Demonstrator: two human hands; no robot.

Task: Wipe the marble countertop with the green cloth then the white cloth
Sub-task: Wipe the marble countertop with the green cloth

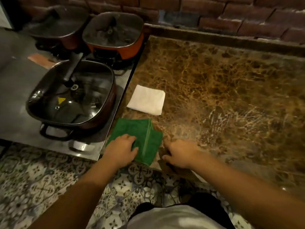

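Observation:
A folded green cloth (145, 138) lies at the near left corner of the brown marble countertop (222, 90). My left hand (121, 150) rests on the cloth's left part, fingers pressed into the fabric. Just right of the cloth, my right hand (179, 153) hovers over the counter's front edge with its fingers spread and nothing in it. A folded white cloth (147, 100) lies flat on the marble a little farther back, apart from the green one.
Left of the marble is a steel stove top (14, 80) with a lidded dark pan (71, 96) close to the cloths, an orange pan (113, 33) and another dark pan (57, 27) behind. A brick wall (214, 12) backs the counter. Patterned floor tiles (41, 179) lie below.

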